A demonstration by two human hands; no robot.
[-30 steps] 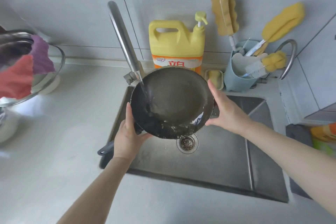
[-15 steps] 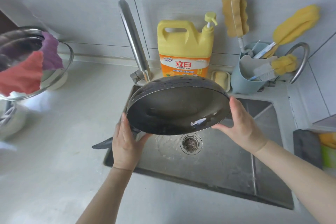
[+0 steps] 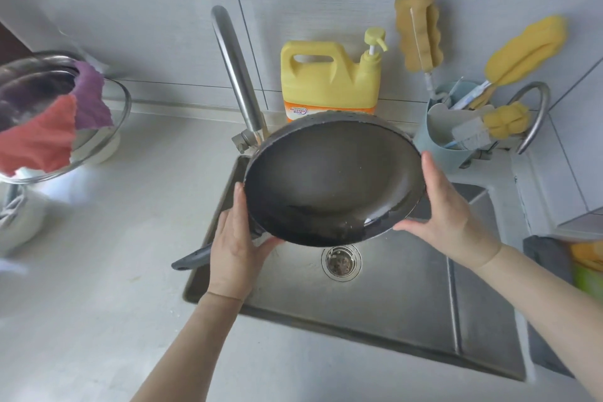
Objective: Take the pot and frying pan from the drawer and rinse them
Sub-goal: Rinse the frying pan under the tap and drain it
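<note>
With the frying pan (image 3: 332,179) held up over the sink (image 3: 391,297), I judge I am in the rinsing step, and near its end: the dark inside looks wet, with a few bright drops near the lower rim, and no water shows coming from the tap (image 3: 236,75). My left hand (image 3: 233,248) grips the pan where the handle meets the bowl, fingers up along the rim and thumb curled underneath; the grey handle pokes out to the left past the sink's edge. My right hand (image 3: 447,209) presses flat against the opposite rim, fingers straight, steadying rather than clasping. The pan is tilted toward me, above the drain (image 3: 341,263), touching nothing but my hands.

Next, I think, comes tipping the last water out and setting the pan aside, which calls for a firm left grip on the handle before the right lets go.

Room is tight behind: the tap's base sits just beside the pan's far left rim, the yellow detergent bottle (image 3: 329,75) stands right behind it, and the blue brush holder (image 3: 456,140) is near my right fingers. The counter (image 3: 114,271) to the left is the open way out, though a metal bowl draped with cloths (image 3: 49,127) stands farther along. I see no pot from here.
</note>
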